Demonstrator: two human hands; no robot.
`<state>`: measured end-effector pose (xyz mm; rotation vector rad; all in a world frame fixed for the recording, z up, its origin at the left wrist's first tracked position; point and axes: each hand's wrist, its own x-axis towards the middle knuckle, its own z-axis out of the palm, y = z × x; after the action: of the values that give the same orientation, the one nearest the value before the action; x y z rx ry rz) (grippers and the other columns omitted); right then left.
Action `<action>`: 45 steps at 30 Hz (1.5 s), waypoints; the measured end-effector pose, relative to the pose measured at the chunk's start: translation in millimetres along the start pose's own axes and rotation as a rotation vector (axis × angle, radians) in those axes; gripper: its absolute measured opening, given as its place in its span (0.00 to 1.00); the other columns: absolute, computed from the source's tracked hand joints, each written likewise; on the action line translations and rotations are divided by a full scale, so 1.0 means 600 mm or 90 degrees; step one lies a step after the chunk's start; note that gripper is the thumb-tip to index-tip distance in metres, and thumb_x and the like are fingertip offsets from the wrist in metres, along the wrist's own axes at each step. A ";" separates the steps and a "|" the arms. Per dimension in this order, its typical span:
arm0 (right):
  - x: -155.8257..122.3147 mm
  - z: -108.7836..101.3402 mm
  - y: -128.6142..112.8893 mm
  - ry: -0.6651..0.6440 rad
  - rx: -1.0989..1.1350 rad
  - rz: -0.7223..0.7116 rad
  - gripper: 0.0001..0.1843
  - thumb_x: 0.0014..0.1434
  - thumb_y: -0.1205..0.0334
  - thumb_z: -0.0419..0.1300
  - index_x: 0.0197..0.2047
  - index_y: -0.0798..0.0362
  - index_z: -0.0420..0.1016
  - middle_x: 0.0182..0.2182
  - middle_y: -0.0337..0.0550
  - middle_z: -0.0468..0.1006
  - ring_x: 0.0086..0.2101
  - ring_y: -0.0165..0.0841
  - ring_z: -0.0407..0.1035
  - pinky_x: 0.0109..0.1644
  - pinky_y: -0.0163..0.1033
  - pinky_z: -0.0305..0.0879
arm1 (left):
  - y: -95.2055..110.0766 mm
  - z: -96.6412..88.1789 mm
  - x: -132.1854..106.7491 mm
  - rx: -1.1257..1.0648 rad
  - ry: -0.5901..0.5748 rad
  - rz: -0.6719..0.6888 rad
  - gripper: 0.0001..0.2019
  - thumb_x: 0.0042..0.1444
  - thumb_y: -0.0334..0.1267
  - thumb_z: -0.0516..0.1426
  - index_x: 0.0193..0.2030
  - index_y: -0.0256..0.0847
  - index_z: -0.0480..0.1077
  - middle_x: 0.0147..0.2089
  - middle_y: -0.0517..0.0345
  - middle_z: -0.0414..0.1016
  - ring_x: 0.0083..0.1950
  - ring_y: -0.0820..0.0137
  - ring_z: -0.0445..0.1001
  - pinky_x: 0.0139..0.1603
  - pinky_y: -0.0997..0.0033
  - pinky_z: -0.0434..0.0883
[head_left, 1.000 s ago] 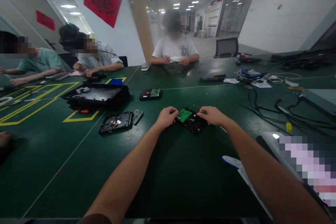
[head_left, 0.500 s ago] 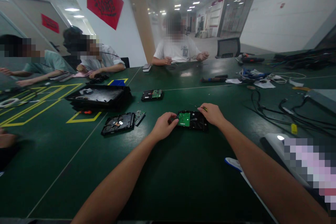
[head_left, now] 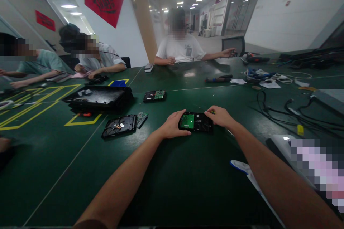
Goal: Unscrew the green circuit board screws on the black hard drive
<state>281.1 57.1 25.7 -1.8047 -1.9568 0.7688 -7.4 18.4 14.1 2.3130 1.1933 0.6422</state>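
A black hard drive with a green circuit board on top lies flat on the green table in front of me. My left hand grips its left end, thumb along the near edge and fingers curled over the far corner. My right hand rests on its right end with fingers closed; a small green-yellow tool tip shows beside the knuckles, too small to name.
An opened drive with a loose circuit board lies to the left, another drive and a black tray further back. Cables spread on the right. A person opposite reaches sideways; two more people sit at far left.
The drive went from tilted off the table to lying flat and square. My left hand shifted from pinching its corner to clasping its left end. The person opposite stretched an arm out to the right.
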 end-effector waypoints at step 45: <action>-0.030 -0.006 -0.019 0.506 0.247 -0.134 0.25 0.67 0.43 0.55 0.59 0.50 0.64 0.23 0.34 0.74 0.23 0.35 0.73 0.35 0.44 0.72 | 0.081 0.064 -0.002 0.219 0.146 -0.181 0.42 0.51 0.63 0.61 0.66 0.39 0.58 0.60 0.41 0.67 0.63 0.48 0.64 0.63 0.48 0.64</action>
<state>276.2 39.2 37.2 -1.3435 -1.3255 0.2587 45.0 -14.7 12.1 2.3135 1.8249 0.6500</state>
